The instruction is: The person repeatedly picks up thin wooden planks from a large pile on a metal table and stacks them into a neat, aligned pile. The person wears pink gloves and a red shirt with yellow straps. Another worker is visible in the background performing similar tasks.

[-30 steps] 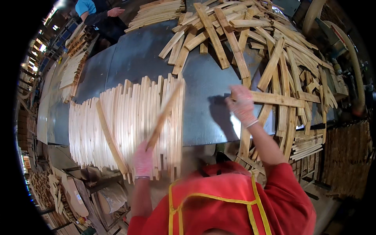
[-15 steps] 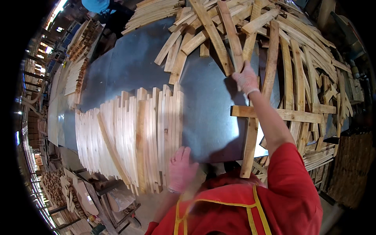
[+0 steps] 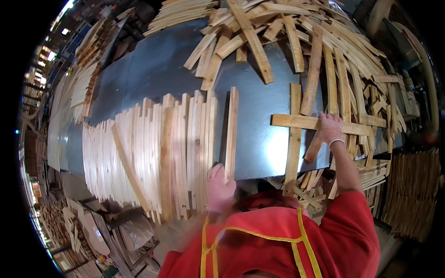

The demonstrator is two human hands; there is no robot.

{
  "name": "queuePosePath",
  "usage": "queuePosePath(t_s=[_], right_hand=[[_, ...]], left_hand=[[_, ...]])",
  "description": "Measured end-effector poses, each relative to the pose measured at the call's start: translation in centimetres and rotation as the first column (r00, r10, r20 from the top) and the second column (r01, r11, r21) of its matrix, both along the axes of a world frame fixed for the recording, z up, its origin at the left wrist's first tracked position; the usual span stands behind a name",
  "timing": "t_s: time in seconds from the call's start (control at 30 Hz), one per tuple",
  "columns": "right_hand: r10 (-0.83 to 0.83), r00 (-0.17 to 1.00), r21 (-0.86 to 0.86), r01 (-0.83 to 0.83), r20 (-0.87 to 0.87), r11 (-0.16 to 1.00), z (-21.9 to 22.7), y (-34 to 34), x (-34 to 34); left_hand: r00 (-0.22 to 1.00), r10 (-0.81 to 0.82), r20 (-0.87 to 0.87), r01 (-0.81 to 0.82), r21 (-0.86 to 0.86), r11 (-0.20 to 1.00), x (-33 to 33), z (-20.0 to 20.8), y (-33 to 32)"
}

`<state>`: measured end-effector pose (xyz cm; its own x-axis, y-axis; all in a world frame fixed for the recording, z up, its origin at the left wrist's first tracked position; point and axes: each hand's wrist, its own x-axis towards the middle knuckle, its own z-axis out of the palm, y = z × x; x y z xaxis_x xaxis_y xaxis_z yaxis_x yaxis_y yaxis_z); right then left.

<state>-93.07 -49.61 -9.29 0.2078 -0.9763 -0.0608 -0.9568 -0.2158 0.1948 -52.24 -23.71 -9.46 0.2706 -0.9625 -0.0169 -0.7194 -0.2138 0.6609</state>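
Observation:
My left hand [image 3: 221, 187], in a pale pinkish glove, is closed around the near end of a wooden slat [image 3: 232, 134]. That slat stands on its narrow edge on the grey metal table [image 3: 252, 102], just right of a tight row of pale slats [image 3: 143, 153], with a narrow gap between. My right hand [image 3: 331, 128], gloved alike, has its fingers bent over a crosswise wooden slat [image 3: 296, 121]. This one lies across a lengthwise slat [image 3: 293, 148] that sticks out past the table's near edge. The undersides of my right fingers are hidden.
A jumbled heap of slats [image 3: 343, 60] covers the far and right parts of the table. Two loose slats lie on top of the pale row. Stacked slats [image 3: 181, 16] sit at the far edge, more [image 3: 88, 88] at far left. A cart [image 3: 118, 234] stands at lower left.
My right hand has left the far heap and come nearer and rightward onto the crosswise slat. A slat now stands beside the pale row, with my left hand, previously empty, gripping it.

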Motion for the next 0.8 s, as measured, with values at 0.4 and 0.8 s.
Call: queuePosePath(t_s=[0.4,0.8], right_hand=[[-0.423,0.728,0.706,-0.116,0.539,0.699,3.1,8.0,25.6],[-0.122,0.816,-0.328,0.358,0.566,0.874,0.9,-11.6,12.8]], left_hand=[[0.918,-0.049,0.394,0.026,0.063,0.998,4.1,-2.0,5.1],[0.857,-0.14,0.496,0.126,0.062,0.99,3.1,0.0,-0.5]])
